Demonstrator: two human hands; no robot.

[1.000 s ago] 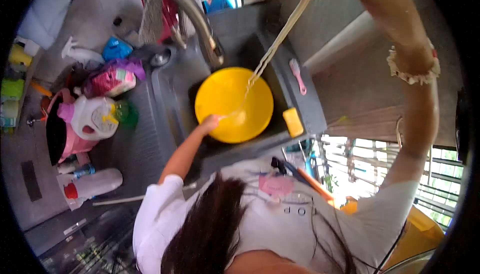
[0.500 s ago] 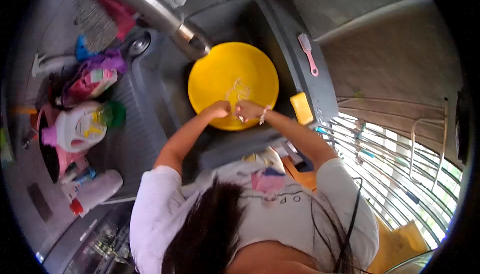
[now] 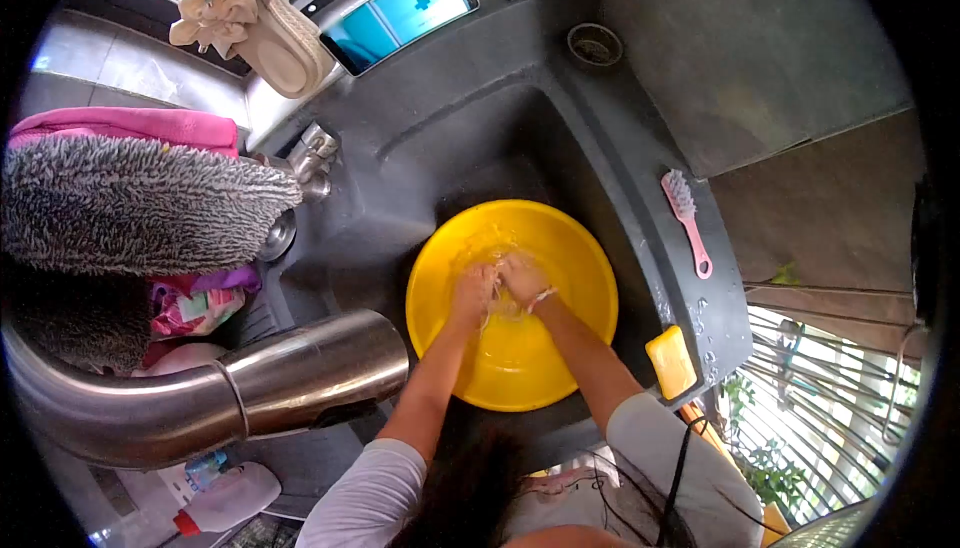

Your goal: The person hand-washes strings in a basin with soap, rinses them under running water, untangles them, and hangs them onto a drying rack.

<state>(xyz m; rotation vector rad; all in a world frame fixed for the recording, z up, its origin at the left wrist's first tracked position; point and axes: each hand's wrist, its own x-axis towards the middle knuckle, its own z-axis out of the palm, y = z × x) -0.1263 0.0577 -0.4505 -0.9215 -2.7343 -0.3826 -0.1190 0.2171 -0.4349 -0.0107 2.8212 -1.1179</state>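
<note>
A yellow basin with water in it stands inside the dark grey sink. My left hand and my right hand are close together in the basin, in the splashing water. The fingers of both are closed on a thin pale cord, part of which hangs below my left hand. Its kind is not clear, and water and fingers cover most of it. Around my right wrist is a light bracelet.
A pink-handled brush and a yellow soap bar lie on the right sink rim. The large metal faucet reaches in from the left. Behind are a grey shaggy cloth, a phone and a sandal.
My hands have moved from the basin's near edge further into it, down to the water, which now splashes. The head view has shifted, bringing the phone and sandal into sight.
</note>
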